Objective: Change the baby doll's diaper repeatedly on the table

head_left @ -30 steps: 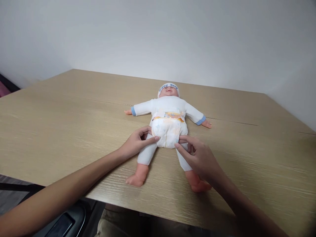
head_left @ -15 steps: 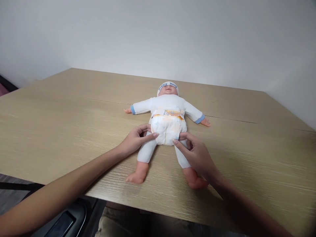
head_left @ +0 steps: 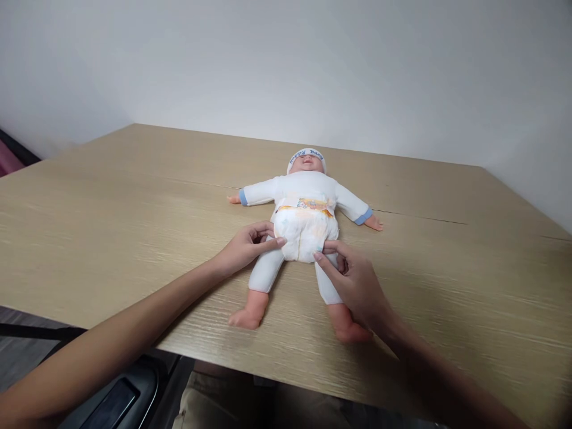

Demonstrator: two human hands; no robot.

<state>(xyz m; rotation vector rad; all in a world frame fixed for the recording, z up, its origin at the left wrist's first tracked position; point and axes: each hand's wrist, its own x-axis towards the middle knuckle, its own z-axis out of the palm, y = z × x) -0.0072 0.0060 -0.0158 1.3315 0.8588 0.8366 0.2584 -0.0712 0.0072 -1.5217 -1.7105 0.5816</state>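
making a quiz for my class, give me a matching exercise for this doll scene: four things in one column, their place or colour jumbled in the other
1 left hand
2 right hand
3 diaper
4 cuffs

A blue
B on the doll's hips
C pinching the diaper's edge, picture right
D pinching the diaper's edge, picture left

Pairs: 1-D, 2-C, 3-B, 4-A

doll's thigh (head_left: 325,289) partly behind right hand (head_left: 357,285); right forearm (head_left: 431,372) blurred
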